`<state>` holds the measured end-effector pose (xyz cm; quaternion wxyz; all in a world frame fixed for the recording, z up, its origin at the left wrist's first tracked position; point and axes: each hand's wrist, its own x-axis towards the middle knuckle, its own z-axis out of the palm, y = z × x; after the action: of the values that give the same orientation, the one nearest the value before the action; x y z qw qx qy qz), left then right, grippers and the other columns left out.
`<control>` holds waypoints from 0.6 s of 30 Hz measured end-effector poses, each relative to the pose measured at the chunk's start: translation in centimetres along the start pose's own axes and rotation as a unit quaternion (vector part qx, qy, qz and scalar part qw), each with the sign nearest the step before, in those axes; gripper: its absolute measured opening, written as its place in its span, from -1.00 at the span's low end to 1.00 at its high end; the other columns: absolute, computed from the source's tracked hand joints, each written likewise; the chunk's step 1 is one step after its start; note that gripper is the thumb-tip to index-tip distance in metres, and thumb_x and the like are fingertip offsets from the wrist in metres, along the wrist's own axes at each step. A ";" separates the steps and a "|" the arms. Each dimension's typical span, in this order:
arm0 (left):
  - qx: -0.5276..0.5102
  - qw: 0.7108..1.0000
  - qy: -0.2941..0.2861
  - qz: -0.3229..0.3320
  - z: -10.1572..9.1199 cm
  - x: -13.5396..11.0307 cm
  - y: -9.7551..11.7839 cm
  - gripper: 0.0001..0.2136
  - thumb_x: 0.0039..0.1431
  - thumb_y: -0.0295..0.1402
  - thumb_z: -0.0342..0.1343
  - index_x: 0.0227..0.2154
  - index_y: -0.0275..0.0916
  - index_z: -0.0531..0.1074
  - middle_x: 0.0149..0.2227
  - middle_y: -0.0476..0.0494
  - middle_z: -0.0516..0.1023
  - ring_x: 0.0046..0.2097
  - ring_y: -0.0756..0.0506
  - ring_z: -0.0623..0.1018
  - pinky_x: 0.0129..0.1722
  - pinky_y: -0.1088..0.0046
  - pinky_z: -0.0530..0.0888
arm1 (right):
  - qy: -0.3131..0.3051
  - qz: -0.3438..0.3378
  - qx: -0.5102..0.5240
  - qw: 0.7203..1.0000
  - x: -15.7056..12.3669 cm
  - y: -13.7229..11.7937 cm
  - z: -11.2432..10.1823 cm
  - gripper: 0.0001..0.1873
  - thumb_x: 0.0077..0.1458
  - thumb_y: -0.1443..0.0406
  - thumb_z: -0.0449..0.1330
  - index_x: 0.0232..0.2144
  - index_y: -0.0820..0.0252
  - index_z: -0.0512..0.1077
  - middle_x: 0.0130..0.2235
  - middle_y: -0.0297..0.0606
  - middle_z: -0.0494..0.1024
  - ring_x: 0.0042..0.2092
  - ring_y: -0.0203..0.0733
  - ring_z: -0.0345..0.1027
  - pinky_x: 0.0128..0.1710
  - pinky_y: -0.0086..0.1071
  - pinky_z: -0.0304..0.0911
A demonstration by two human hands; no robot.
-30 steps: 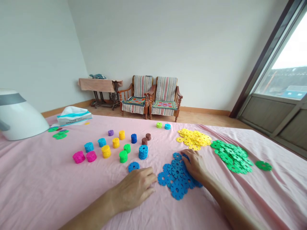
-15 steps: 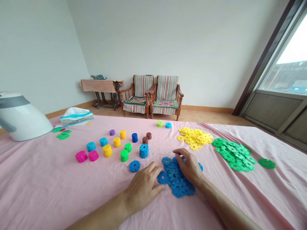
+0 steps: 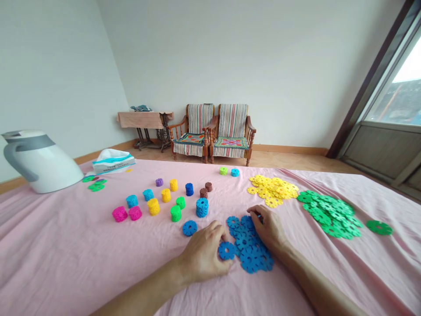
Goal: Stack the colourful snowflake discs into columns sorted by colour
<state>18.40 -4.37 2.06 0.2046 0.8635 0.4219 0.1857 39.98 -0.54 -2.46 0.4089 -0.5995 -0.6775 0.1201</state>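
left hand [image 3: 202, 253] half curled, its fingertips touching a loose blue snowflake disc [image 3: 226, 250] on the pink bedsheet [image 3: 66, 245]; my right hand [image 3: 267, 228] half closed on the blue disc pile [image 3: 253, 259], any grip on a piece hidden by my fingers. risk: a careless sweep of my wrist could shove discs into the yellow disc pile [image 3: 271, 191] or topple the nearby blue stack [image 3: 201, 207].

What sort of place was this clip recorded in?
Probably a bedroom in a home: a pink sheet covers what looks like a bed, wooden armchairs stand against the wall, and a tissue box lies on the sheet.
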 end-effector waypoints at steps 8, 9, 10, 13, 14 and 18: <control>-0.019 0.999 -0.030 0.013 -0.3 -0.3 -0.3 -0.69 -0.16 -0.42 0.15 -0.25 -0.15 0.35 -0.22 -0.06 0.40 -0.20 -0.09 0.44 -0.21 0.41 0.38 | -0.008 0.001 -0.013 1.000 0.0 -0.1 -0.1 -0.73 0.06 0.28 -0.05 -0.37 0.19 0.44 -0.35 -0.22 0.52 -0.32 -0.16 0.38 -0.29 -0.31 0.24; -0.017 0.999 -0.033 0.016 -0.3 -0.4 -0.2 -0.70 -0.17 -0.44 0.15 -0.28 -0.15 0.35 -0.23 -0.05 0.40 -0.21 -0.09 0.43 -0.22 0.42 0.38 | -0.011 0.000 -0.014 1.000 0.0 -0.1 -0.1 -0.73 0.07 0.28 -0.05 -0.37 0.19 0.44 -0.35 -0.22 0.52 -0.33 -0.16 0.38 -0.29 -0.31 0.23; -0.012 0.999 -0.034 0.019 -0.4 -0.4 -0.2 -0.71 -0.20 -0.46 0.14 -0.31 -0.16 0.34 -0.25 -0.04 0.40 -0.22 -0.09 0.43 -0.24 0.43 0.38 | -0.012 -0.002 -0.014 1.000 0.0 -0.1 -0.1 -0.73 0.07 0.28 -0.05 -0.36 0.19 0.43 -0.36 -0.22 0.52 -0.33 -0.16 0.38 -0.30 -0.32 0.23; 0.008 0.999 -0.040 0.026 -0.5 -0.5 -0.2 -0.71 -0.25 -0.45 0.15 -0.36 -0.17 0.31 -0.30 -0.02 0.38 -0.24 -0.10 0.41 -0.29 0.45 0.35 | -0.012 -0.007 -0.011 1.000 -0.1 -0.2 -0.2 -0.73 0.08 0.28 -0.06 -0.37 0.20 0.43 -0.36 -0.22 0.52 -0.32 -0.16 0.38 -0.29 -0.32 0.23; 0.015 0.999 -0.043 0.026 -0.6 -0.5 -0.2 -0.71 -0.26 -0.44 0.16 -0.37 -0.17 0.29 -0.31 -0.02 0.37 -0.24 -0.10 0.40 -0.31 0.45 0.35 | -0.012 -0.007 -0.011 1.000 -0.1 -0.2 -0.2 -0.74 0.08 0.28 -0.06 -0.37 0.19 0.43 -0.36 -0.22 0.52 -0.32 -0.16 0.38 -0.28 -0.32 0.23; 0.021 0.997 -0.061 0.033 -0.9 -0.8 -0.5 -0.71 -0.27 -0.41 0.17 -0.41 -0.17 0.24 -0.32 -0.02 0.34 -0.25 -0.10 0.38 -0.31 0.45 0.33 | -0.014 -0.008 -0.015 1.000 -0.1 -0.2 -0.2 -0.74 0.08 0.27 -0.05 -0.37 0.18 0.43 -0.36 -0.22 0.52 -0.31 -0.15 0.39 -0.28 -0.32 0.23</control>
<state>17.23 -4.57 2.44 0.2056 0.8907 0.3840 0.1305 40.02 -0.71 -2.21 0.3913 -0.5985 -0.6895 0.1157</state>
